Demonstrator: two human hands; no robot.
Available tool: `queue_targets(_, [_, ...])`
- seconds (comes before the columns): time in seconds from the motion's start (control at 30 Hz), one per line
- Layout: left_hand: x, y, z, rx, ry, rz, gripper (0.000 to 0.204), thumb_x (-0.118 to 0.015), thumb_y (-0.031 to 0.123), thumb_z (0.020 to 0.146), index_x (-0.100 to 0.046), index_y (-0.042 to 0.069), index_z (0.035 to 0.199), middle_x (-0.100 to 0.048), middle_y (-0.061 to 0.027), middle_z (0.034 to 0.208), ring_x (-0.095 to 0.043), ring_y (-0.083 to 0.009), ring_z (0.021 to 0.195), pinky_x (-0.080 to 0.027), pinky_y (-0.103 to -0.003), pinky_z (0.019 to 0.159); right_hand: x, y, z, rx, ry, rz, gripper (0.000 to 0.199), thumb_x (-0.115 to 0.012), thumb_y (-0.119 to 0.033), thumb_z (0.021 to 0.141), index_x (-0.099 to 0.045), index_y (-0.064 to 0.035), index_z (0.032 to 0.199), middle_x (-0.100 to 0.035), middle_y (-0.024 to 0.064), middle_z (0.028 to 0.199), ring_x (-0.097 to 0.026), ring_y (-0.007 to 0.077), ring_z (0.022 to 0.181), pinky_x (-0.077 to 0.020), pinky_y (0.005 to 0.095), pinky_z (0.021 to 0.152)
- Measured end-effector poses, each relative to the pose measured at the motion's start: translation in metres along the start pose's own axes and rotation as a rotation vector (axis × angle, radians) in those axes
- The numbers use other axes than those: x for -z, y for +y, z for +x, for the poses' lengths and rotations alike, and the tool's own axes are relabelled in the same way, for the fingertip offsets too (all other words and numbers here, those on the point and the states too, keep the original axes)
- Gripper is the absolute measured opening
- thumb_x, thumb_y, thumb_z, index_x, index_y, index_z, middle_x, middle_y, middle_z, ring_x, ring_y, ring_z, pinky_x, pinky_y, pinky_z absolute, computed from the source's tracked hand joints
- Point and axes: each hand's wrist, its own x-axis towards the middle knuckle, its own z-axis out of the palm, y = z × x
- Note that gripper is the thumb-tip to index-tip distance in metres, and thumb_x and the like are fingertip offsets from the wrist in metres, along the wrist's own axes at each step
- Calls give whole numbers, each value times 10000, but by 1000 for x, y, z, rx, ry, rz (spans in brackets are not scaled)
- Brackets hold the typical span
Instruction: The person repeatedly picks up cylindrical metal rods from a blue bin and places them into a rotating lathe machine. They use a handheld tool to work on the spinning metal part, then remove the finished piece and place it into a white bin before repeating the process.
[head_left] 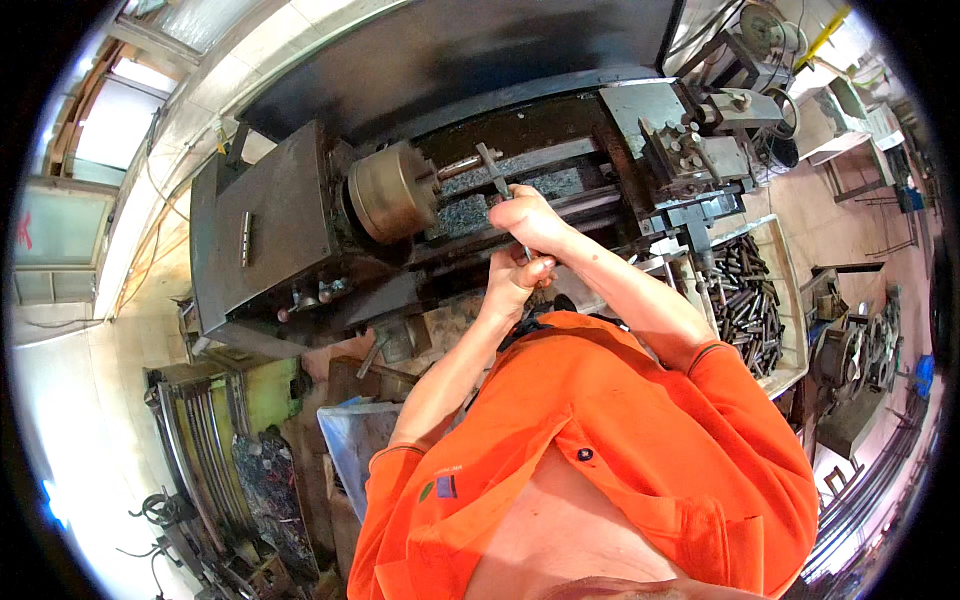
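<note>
The bare right hand [530, 220] is closed around a slim grey metal tool [493, 170], whose flat end sticks out right of the wide brass-coloured cylindrical chuck [388, 192]. The bare left hand [514, 284], curled just below it, sits lower right of the chuck; I cannot tell what it grips. Well right of the chuck, a pale rectangular tray [794, 290] holds dark metal rods [742, 305].

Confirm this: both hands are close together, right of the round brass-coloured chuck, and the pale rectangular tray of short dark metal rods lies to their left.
No: the head view shows the pale rectangular tray of short dark metal rods on their right. The left hand and right hand are close together, right of the round brass-coloured metal chuck.
</note>
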Motion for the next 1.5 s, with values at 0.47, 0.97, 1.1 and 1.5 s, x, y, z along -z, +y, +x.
queue_targets(0.47, [4,-4,5,-10,-50,6,379,-721,291,686,-552,-29,797,-561,-46,674,-558,-132,576,-505,-284,578,5,4,-1,-15,-28,82,169,-542,-145,666,-541,-15,774,-458,-9,618,-408,101,581,-344,276,510])
queue_targets(0.97, [-3,-5,12,-14,-76,16,378,-737,289,665,-562,-20,795,-574,-48,700,-547,-108,565,-472,-236,543,13,12,1,64,-17,186,61,-514,-116,712,-475,-70,725,-399,-39,567,-342,65,495,-279,245,448])
queue_targets(1.1, [-11,-7,16,7,-132,10,394,-758,308,658,-567,-13,784,-574,-46,699,-548,-115,572,-464,-246,550,25,15,0,-4,35,230,133,-544,-132,670,-491,-10,667,-453,6,622,-397,108,582,-362,290,519])
queue_targets(1.5, [-17,-17,16,-34,-123,742,437,-782,279,503,-512,20,728,-564,-35,659,-551,-111,608,-462,-267,573,51,46,-49,87,184,596,256,-429,14,646,-535,-7,878,-539,43,771,-515,167,709,-431,284,685])
